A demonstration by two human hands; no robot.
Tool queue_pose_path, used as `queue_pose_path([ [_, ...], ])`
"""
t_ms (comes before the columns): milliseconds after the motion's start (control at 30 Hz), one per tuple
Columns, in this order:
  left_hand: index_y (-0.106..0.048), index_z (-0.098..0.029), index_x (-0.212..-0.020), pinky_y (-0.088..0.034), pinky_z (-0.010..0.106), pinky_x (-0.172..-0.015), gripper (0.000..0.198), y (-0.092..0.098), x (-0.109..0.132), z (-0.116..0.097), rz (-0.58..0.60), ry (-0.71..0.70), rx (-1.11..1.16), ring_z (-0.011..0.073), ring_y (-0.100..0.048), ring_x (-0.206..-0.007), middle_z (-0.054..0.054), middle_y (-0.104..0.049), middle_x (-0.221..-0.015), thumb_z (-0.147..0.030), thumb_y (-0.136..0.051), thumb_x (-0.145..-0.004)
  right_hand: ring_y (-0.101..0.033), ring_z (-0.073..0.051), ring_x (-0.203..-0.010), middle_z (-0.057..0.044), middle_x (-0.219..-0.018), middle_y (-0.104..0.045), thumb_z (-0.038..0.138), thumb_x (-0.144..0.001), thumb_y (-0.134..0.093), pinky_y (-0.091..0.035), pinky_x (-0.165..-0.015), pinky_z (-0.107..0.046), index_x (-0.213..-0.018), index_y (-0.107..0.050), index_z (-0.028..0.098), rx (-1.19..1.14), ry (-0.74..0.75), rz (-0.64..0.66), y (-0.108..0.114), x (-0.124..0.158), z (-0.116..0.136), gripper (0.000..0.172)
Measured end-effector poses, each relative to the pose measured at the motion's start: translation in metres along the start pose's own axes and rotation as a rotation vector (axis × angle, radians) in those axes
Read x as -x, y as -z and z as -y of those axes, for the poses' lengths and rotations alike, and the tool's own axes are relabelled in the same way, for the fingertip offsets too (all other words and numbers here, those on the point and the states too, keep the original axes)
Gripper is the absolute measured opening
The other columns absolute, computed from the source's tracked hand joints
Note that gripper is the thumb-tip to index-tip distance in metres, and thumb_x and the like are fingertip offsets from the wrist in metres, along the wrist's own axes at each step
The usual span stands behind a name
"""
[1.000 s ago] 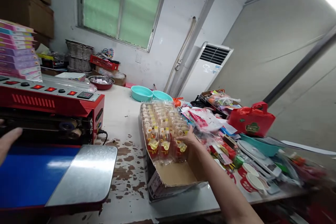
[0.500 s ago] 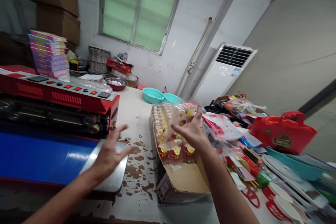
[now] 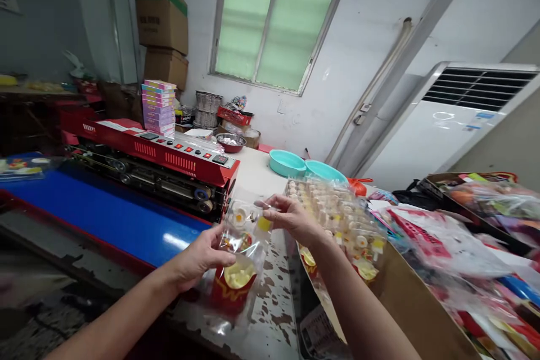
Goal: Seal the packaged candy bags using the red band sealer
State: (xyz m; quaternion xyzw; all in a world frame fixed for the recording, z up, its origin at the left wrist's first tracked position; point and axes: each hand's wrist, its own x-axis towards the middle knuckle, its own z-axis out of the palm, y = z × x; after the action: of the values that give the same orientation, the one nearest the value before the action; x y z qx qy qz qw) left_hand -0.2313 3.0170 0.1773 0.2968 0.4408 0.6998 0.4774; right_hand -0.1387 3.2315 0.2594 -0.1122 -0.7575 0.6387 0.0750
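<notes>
A clear plastic packet [image 3: 238, 270] with small toy food pieces and a red fries carton inside is held up in front of the worn white table. My left hand [image 3: 202, 256] grips its left edge, thumb across the front. At the packet's upper right corner, my right hand [image 3: 291, 218] pinches the plastic. Right of the packet stands an open cardboard box [image 3: 415, 292] with rows of similar packets [image 3: 333, 208] standing in it; my right forearm passes over its near part.
On the left is a red sealing machine [image 3: 181, 160] with a blue conveyor belt [image 3: 126, 225]; another packet lies at its far left. Turquoise basins [image 3: 287, 163] sit behind the box. Bagged goods [image 3: 455, 242] are heaped at the right.
The view has turned left. A packet that was at the box by my right hand is now between both hands, left of the box. My left hand, empty and open before, has closed on it.
</notes>
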Motion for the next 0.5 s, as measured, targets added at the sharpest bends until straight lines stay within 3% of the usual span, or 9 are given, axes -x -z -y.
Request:
queue_pose_path([
  [100,-0.057,-0.016,-0.113,-0.051,0.028,-0.077,0.050,0.015,0.003,0.002,-0.077,0.082,0.054,0.0201,-0.065,-0.091,0.010,-0.067,-0.105,-0.019,-0.075,-0.066,-0.062,-0.014,-0.071,-0.005,-0.078,-0.068,0.046,-0.056,-0.082,-0.049,-0.063,-0.025,-0.072,-0.064,0.014,-0.088,-0.104,-0.060,-0.017,-0.016,-0.022,0.040],
  [167,-0.059,-0.018,-0.111,-0.053,0.028,-0.071,0.046,0.024,-0.006,-0.001,-0.165,0.077,0.088,0.0203,-0.066,-0.088,0.010,-0.067,-0.105,-0.035,-0.073,-0.070,-0.061,-0.013,-0.065,-0.004,-0.069,-0.067,0.045,-0.051,-0.085,-0.048,-0.062,-0.024,-0.070,-0.067,0.013,-0.114,-0.146,-0.135,-0.030,-0.025,-0.034,0.042],
  [233,-0.064,-0.017,-0.099,-0.051,0.026,-0.058,0.042,0.034,-0.020,-0.007,-0.296,0.075,0.099,0.0174,-0.066,-0.072,0.007,-0.069,-0.090,-0.045,-0.073,-0.068,-0.060,-0.013,-0.061,-0.003,-0.064,-0.066,0.044,-0.045,-0.087,-0.046,-0.060,-0.024,-0.067,-0.068,0.012,-0.112,-0.176,-0.162,-0.043,-0.032,-0.041,0.043],
  [333,-0.066,-0.011,-0.076,-0.043,0.021,-0.043,0.034,0.049,-0.040,-0.013,-0.496,0.129,0.073,0.0119,-0.057,-0.049,0.004,-0.065,-0.064,-0.035,-0.080,-0.057,-0.058,-0.013,-0.058,-0.003,-0.060,-0.064,0.042,-0.039,-0.088,-0.046,-0.059,-0.026,-0.063,-0.068,0.012,-0.100,-0.207,-0.180,-0.056,-0.042,-0.048,0.043],
  [500,-0.065,-0.009,-0.072,-0.043,0.022,-0.042,0.021,0.066,-0.059,-0.008,-0.674,0.138,0.023,0.0138,-0.058,-0.049,0.007,-0.067,-0.063,-0.020,-0.075,-0.057,-0.057,-0.013,-0.055,-0.003,-0.059,-0.063,0.035,-0.039,-0.088,-0.044,-0.055,-0.026,-0.062,-0.065,0.013,-0.106,-0.202,-0.253,-0.068,-0.053,-0.063,0.039],
])
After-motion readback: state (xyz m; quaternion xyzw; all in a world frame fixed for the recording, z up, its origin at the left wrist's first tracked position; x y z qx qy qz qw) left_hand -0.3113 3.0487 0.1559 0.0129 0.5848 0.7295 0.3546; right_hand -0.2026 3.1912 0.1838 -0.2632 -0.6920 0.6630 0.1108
